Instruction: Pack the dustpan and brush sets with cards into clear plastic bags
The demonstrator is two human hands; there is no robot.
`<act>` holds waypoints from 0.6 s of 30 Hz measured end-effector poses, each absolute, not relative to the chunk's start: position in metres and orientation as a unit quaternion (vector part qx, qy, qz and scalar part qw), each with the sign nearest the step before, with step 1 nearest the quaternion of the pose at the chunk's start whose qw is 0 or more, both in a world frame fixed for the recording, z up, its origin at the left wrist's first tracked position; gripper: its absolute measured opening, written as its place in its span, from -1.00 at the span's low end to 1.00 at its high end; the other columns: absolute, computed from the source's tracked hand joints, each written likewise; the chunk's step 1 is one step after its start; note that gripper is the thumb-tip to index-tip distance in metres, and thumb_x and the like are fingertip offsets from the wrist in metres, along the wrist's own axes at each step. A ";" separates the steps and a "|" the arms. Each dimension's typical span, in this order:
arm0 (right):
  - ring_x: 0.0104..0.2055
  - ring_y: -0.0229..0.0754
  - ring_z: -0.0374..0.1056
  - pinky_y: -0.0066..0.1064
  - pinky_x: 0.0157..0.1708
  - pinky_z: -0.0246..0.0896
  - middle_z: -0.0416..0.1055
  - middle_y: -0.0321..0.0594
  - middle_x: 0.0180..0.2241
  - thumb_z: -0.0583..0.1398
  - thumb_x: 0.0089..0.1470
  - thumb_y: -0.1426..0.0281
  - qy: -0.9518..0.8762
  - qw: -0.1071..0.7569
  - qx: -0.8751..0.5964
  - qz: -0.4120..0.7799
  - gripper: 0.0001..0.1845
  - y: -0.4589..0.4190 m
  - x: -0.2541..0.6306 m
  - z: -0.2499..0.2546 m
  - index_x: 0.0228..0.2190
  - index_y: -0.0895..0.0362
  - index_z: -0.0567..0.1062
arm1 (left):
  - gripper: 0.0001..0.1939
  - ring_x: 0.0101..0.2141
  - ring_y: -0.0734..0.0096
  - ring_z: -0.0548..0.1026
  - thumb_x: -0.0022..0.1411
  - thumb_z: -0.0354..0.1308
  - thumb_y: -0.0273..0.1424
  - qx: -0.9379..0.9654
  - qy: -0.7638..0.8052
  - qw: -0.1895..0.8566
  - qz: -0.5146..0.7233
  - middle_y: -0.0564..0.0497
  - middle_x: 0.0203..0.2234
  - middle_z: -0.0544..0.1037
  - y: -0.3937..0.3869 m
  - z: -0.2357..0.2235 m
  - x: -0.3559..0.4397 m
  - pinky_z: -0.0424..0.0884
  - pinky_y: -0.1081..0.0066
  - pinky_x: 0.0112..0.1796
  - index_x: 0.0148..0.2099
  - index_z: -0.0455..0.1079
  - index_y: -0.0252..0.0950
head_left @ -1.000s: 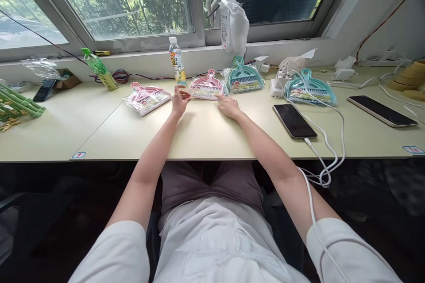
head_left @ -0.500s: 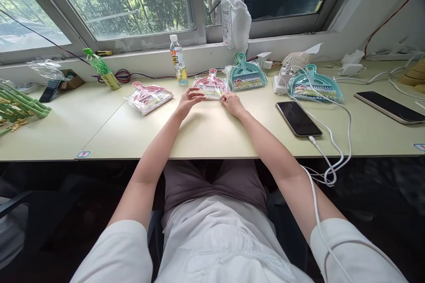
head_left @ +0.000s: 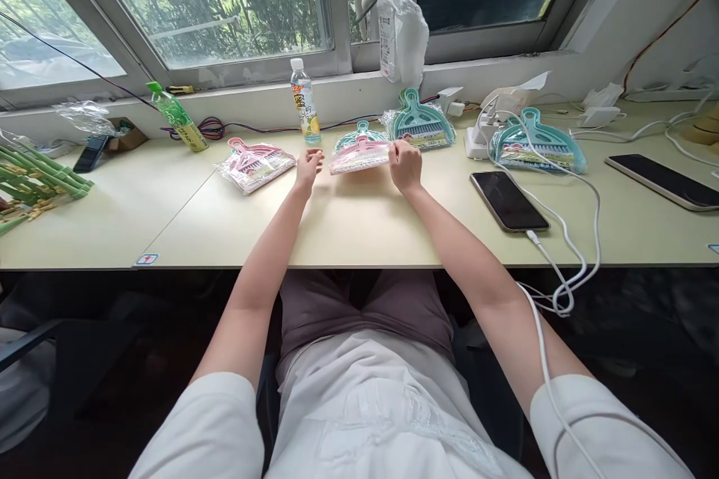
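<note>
My right hand (head_left: 405, 165) is closed on the right edge of a pink dustpan-and-brush set (head_left: 359, 157) in clear wrapping, which is tilted up off the table. Just behind it a teal dustpan-and-brush set (head_left: 359, 131) shows, its lower part hidden by the pink one. To the left of the held packet, my left hand (head_left: 308, 167) hangs with its fingers curled in and nothing visible in them, apart from the packet. Another wrapped pink dustpan set (head_left: 255, 165) lies farther left. Two more teal sets, one behind my right hand (head_left: 421, 123) and one farther right (head_left: 536, 144), rest on the table.
Behind my hands stands a drink bottle (head_left: 305, 105); a green bottle (head_left: 177, 117) leans at the left. On the right are a phone (head_left: 508, 200) with a white cable (head_left: 562, 239), a power strip (head_left: 477, 142) and another phone (head_left: 663, 181). Bamboo stalks (head_left: 45, 176) lie far left.
The right edge of the pink set has been gripped and the packet raised and tilted, revealing the teal set behind. My left hand has come off it, moved left, and curled its fingers.
</note>
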State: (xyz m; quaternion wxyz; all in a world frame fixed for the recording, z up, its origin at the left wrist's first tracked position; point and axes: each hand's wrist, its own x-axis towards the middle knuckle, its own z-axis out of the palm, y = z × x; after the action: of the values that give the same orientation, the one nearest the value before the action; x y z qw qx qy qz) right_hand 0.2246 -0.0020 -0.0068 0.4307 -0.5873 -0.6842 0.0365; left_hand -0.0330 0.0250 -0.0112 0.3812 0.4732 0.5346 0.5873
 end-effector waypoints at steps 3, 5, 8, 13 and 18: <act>-0.03 0.09 0.42 -0.10 0.08 0.23 0.49 0.00 -0.16 -0.25 0.51 0.27 -0.687 0.453 -0.568 0.035 -0.43 -0.008 0.219 -0.005 -0.21 0.09 0.50 | -0.64 -0.29 0.16 0.65 0.40 0.17 -0.05 0.421 0.576 0.485 0.506 -0.16 -0.39 0.64 0.033 -0.017 -0.035 0.58 0.25 -0.22 -0.20 0.46 -0.26; -0.02 0.08 0.41 -0.10 0.10 0.24 0.47 -0.02 -0.16 -0.27 0.52 0.17 -0.705 0.456 -0.541 0.035 -0.39 -0.013 0.214 -0.004 -0.18 0.07 0.50 | -0.46 -0.25 0.02 0.68 0.37 0.11 0.12 0.438 0.527 0.557 0.469 -0.23 -0.38 0.66 0.033 -0.021 -0.037 0.62 0.18 -0.21 -0.14 0.51 -0.30; -0.03 0.06 0.40 -0.12 0.11 0.25 0.45 -0.06 -0.18 -0.26 0.51 0.06 -0.737 0.454 -0.499 0.037 -0.37 -0.020 0.207 -0.001 -0.16 0.04 0.50 | -0.28 -0.10 -0.11 0.69 0.30 0.10 0.24 0.475 0.429 0.604 0.475 -0.29 -0.29 0.69 0.028 -0.024 -0.044 0.65 0.12 -0.11 -0.02 0.55 -0.36; -0.14 -0.02 0.39 -0.21 0.03 0.26 0.42 -0.09 -0.25 -0.30 0.52 0.08 -0.761 0.471 -0.442 0.063 -0.32 -0.025 0.203 0.004 -0.26 0.06 0.49 | -0.30 0.00 -0.19 0.66 0.30 0.13 0.20 0.481 0.416 0.595 0.491 -0.32 -0.21 0.69 0.021 -0.019 -0.057 0.65 0.07 -0.06 0.02 0.55 -0.38; -0.12 -0.02 0.39 -0.20 0.01 0.23 0.47 -0.10 -0.26 -0.25 0.53 0.13 -0.750 0.470 -0.463 0.055 -0.33 -0.022 0.207 0.004 -0.29 0.06 0.54 | -0.57 0.02 -0.05 0.65 0.22 0.28 -0.18 0.486 0.404 0.556 0.541 -0.24 -0.14 0.69 0.019 -0.012 -0.053 0.60 0.08 0.07 0.02 0.54 -0.38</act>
State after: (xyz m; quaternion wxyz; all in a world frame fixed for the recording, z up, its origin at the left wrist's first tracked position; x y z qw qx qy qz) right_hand 0.2067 -0.0224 0.0043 0.4700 -0.4625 -0.7498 0.0545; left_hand -0.0530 0.0191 -0.0124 0.5555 0.4858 0.4036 0.5408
